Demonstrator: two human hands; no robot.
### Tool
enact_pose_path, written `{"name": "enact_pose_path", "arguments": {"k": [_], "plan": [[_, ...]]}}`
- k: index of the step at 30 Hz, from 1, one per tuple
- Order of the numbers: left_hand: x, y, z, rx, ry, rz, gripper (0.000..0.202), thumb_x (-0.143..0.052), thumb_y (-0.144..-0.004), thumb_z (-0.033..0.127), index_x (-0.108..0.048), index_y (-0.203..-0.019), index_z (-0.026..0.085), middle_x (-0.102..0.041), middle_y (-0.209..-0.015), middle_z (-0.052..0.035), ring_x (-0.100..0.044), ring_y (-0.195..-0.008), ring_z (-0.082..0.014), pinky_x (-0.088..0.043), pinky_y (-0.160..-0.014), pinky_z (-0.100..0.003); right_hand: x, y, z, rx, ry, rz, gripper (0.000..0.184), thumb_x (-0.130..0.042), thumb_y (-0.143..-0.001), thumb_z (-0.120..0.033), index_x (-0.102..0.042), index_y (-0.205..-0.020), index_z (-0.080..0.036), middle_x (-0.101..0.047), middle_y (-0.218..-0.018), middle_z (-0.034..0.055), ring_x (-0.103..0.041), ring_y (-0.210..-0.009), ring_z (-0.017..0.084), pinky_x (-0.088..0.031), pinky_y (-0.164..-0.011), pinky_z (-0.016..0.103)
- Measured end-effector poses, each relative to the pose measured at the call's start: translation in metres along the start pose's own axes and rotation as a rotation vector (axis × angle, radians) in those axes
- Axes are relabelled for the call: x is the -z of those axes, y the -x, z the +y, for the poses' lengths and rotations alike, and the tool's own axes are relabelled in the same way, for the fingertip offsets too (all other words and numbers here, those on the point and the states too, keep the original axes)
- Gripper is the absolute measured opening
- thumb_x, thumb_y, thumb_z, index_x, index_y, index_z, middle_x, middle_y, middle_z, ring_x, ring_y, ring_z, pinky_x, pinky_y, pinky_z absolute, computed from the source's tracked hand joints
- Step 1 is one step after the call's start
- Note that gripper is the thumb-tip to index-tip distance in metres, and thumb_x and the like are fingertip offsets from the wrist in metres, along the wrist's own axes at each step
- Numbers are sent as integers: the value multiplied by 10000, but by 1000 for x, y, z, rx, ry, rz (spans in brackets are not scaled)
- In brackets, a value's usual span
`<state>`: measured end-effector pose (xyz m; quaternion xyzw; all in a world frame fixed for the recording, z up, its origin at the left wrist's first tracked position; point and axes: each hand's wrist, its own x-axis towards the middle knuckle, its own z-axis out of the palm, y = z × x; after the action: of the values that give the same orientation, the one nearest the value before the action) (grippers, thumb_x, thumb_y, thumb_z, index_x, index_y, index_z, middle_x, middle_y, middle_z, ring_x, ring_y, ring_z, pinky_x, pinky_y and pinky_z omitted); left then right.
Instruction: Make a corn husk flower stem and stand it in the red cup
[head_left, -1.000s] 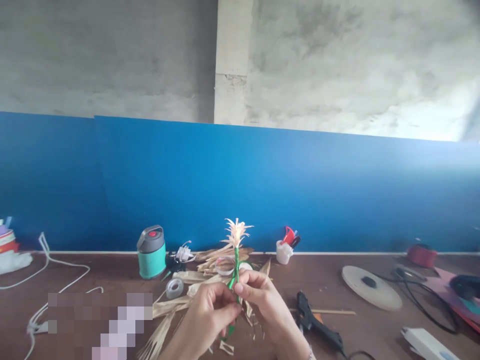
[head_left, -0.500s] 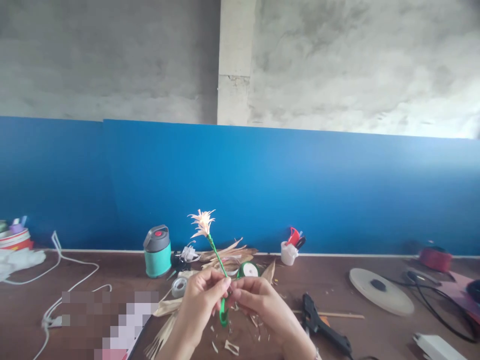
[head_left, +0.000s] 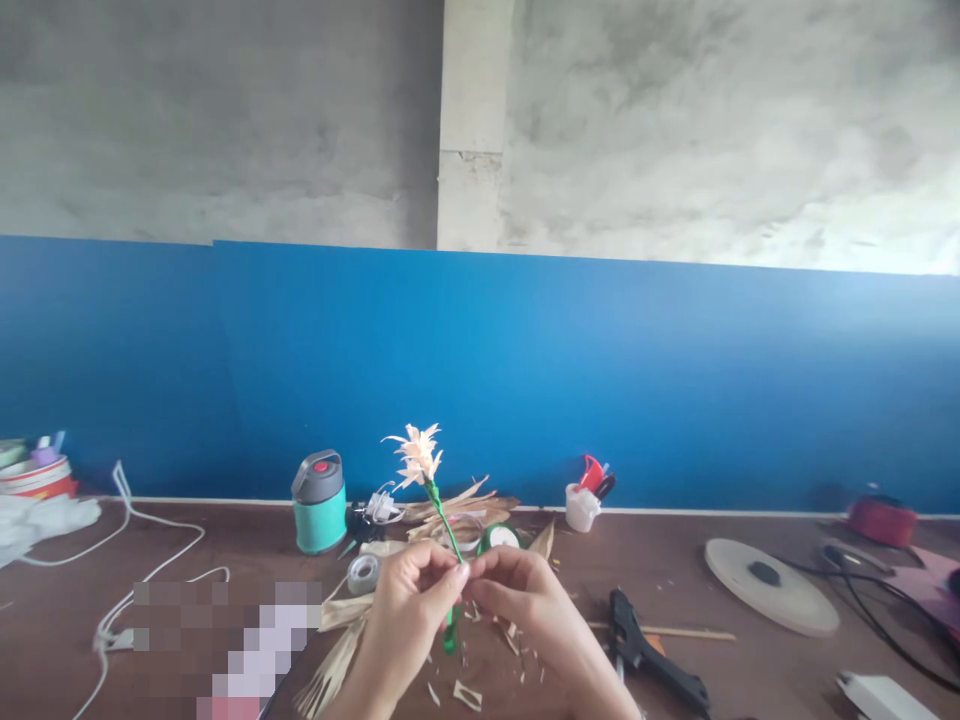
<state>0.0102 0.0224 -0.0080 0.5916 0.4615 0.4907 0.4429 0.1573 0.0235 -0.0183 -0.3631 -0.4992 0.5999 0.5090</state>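
An artificial flower [head_left: 417, 455] with pale, pointed petals stands above my hands, tilted a little to the left. Its stem [head_left: 447, 525] is thin and wrapped in green tape. My left hand [head_left: 409, 605] pinches the stem between thumb and fingers. My right hand [head_left: 517, 600] is closed at the same spot, its fingertips pressed to the stem and touching the left thumb. Below the fingers hangs a loose loop of green tape [head_left: 450, 636]. The stem's lower end is hidden by my hands. Behind the right hand lies a green tape roll [head_left: 501, 537], partly covered.
Dried husks [head_left: 472, 503] and scraps [head_left: 466, 695] lie about. A turquoise flask [head_left: 320, 522] and clear tape roll [head_left: 363, 573] are left. On the right are a glue gun [head_left: 652, 655], stick [head_left: 697, 634], white cup [head_left: 582, 510] and pale disc [head_left: 802, 600]. White cables [head_left: 157, 575] trail left.
The flower has turned about its stem and shifted slightly right and down. Both hands have drawn closer together on the stem, and the tape loop below shows less.
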Motion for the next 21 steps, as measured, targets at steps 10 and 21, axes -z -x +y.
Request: {"name": "enact_pose_path", "arguments": {"k": [10,21], "plan": [[-19,12,-4,-56,-489,-14,162,-497,-697,209,-544,-546,176,-500,-495,23,-451,-487,-122,-283,-484,-219,-1,15,-10,370,200,441,322,-712,-715,-446,-669,-886,-176,-617,-713,21,-531,-681,161,-433,-619,247],[-26,15,-19,-3,-455,-126,118,-479,-651,187,-536,-548,177,-469,-493,37,-420,-493,-116,-254,-480,-225,1,17,-8,408,113,502,188,-645,-753,-323,-562,-669,-176,-548,-623,-9,-488,-582,126,-398,-545,224]]}}
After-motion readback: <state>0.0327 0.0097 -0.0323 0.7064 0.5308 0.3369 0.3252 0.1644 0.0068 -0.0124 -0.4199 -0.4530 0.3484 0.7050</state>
